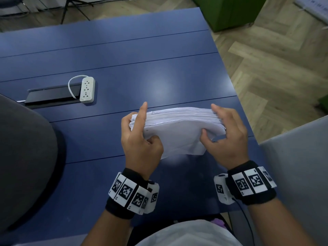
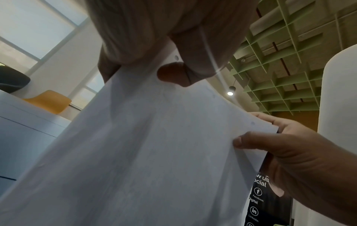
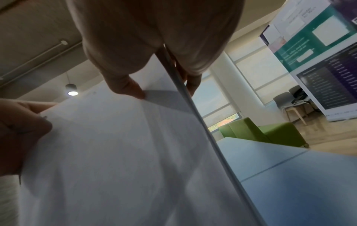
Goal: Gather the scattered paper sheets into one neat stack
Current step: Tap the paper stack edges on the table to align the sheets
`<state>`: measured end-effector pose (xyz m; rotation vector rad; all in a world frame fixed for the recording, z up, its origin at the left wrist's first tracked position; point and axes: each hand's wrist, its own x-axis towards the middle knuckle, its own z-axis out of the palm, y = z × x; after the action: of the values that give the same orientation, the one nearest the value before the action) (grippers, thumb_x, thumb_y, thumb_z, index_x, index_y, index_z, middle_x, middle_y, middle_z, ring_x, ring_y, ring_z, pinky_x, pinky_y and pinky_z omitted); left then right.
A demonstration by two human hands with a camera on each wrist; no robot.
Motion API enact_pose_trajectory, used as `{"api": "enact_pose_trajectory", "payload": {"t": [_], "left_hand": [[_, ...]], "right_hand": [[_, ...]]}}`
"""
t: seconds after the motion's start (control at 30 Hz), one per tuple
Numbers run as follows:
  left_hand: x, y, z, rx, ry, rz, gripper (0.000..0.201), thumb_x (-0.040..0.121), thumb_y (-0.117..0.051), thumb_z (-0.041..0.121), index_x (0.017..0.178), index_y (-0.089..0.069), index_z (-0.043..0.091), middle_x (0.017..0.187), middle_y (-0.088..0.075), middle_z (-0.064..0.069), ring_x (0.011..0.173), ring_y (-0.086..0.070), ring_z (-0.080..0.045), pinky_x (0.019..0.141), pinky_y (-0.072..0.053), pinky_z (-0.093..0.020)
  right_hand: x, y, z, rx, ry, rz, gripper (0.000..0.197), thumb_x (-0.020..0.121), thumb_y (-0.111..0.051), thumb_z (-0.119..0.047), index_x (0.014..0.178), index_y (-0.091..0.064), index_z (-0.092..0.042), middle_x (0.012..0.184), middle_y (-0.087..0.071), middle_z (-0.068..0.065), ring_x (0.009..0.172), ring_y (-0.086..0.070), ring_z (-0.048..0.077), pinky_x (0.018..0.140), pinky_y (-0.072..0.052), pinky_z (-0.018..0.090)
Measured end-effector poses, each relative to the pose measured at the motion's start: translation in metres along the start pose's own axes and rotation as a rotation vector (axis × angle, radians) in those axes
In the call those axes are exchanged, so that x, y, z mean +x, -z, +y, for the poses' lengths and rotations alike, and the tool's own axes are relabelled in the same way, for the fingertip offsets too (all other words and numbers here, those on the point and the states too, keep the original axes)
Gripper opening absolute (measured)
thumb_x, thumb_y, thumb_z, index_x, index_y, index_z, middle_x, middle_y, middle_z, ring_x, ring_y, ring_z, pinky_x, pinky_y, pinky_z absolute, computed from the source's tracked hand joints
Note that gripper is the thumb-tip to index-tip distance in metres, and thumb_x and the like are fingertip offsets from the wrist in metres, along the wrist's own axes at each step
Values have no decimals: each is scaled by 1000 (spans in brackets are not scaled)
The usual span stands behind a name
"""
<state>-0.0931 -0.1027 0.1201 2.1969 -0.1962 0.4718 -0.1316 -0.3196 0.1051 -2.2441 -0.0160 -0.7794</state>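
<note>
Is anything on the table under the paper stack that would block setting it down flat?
Nothing visible does. Both the left hand and right hand hold the paper stack over bare blue table. The power strip lies well off to the left.

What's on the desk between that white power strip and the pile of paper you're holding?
Nothing: in the head view only bare blue table with a seam line lies between the power strip and the paper stack.
</note>
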Motion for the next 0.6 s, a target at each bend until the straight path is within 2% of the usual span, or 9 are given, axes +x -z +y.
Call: {"api": "enact_pose_trajectory", "payload": {"t": [0.17, 0.27, 0.3, 0.33, 0.37, 0.4, 0.47, 0.53, 0.6], "left_hand": [[5, 4, -2, -32, -5, -31, 82, 64, -59, -8, 141, -56, 19, 104, -54, -11, 69, -46, -16, 72, -42, -7], [6, 4, -12, -299, 121, -77, 96, 73, -59, -8, 154, -33, 36, 112, -59, -15, 94, -60, -27, 95, -53, -39], [4, 3, -15, -468, 208, -95, 103, 75, -58, -11, 157, -21, 39, 117, -61, -17, 101, -62, -30, 102, -50, -48], [3, 2, -18, -625, 296, -101, 106, 76, -58, -13, 158, -13, 37, 115, -62, -16, 102, -63, -28, 106, -49, -50], [2, 2, -20, -724, 369, -92, 103, 75, -59, -13, 158, -15, 30, 111, -64, -11, 100, -64, -22, 105, -50, -43], [3, 1, -23, -750, 404, -89, 91, 74, -60, -11, 154, -29, 20, 110, -67, -4, 100, -66, -16, 100, -53, -36], [6, -2, -27, -634, 371, -132, 55, 72, -62, -6, 124, -59, 12, 103, -74, 11, 97, -69, -6, 88, -54, -25], [9, -1, -25, -577, 321, -184, 40, 74, -63, -3, 111, -62, 12, 98, -73, 17, 96, -69, -5, 84, -53, -22], [12, 0, -25, -563, 273, -214, 42, 78, -68, -2, 115, -57, 13, 102, -71, 21, 99, -67, -3, 87, -52, -20]], "right_hand": [[7, 1, 5, 57, -6, -3, 54, 76, -76, 2, 128, -63, -1, 115, -63, 12, 104, -61, 15, 94, -50, 24], [2, -5, 8, 295, -208, -37, 65, 80, -72, 7, 136, -55, -21, 125, -60, -2, 113, -60, 21, 100, -50, 50], [1, -8, 6, 415, -291, -28, 74, 81, -69, 9, 141, -47, -28, 130, -59, -1, 115, -60, 25, 103, -48, 55], [0, -11, 5, 526, -369, -6, 83, 82, -67, 12, 146, -39, -32, 135, -57, 4, 112, -60, 25, 105, -48, 54], [-1, -13, 3, 613, -431, 15, 88, 83, -65, 16, 151, -32, -30, 137, -56, 8, 107, -61, 19, 103, -51, 46], [-1, -14, 2, 658, -470, 30, 87, 84, -62, 19, 152, -30, -25, 134, -58, 7, 102, -63, 12, 98, -52, 35], [1, -17, 0, 665, -516, 32, 74, 84, -60, 21, 146, -42, -16, 120, -65, 0, 98, -64, 4, 91, -51, 22], [4, -18, 1, 634, -540, 49, 53, 83, -58, 21, 124, -59, -11, 101, -69, -4, 90, -66, 7, 84, -52, 25], [6, -19, 3, 604, -536, 48, 37, 82, -59, 17, 107, -61, -11, 89, -67, -6, 82, -64, 10, 78, -52, 29]]}}
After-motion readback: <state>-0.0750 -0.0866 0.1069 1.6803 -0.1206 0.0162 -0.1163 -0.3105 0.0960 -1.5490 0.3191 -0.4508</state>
